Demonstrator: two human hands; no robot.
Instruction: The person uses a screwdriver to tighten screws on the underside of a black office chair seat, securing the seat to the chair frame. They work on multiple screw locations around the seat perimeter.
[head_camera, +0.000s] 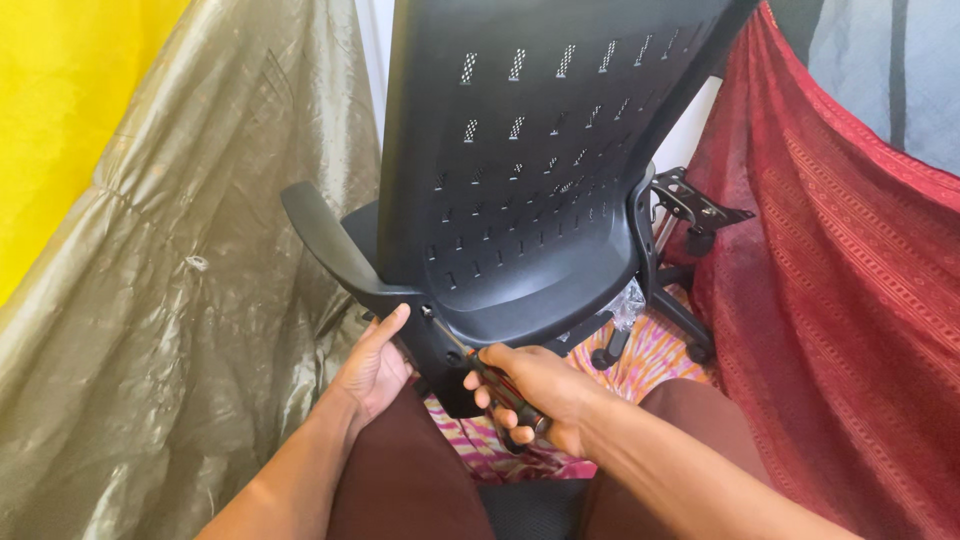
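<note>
A black office chair back (530, 150) with slotted holes stands tilted in front of me, its armrest (325, 240) jutting to the left. My left hand (375, 365) presses against the armrest's lower bracket, thumb up along it. My right hand (535, 395) grips a screwdriver (480, 372) with a red and black handle; its shaft points up-left to a screw (428, 311) at the joint of armrest and back.
Olive shiny fabric (180, 300) hangs on the left, yellow cloth (60, 100) behind it. Red patterned fabric (850, 320) drapes on the right. The chair's wheeled base (660, 320) and a metal mechanism plate (695, 205) lie behind, on a pink patterned cloth (650, 360).
</note>
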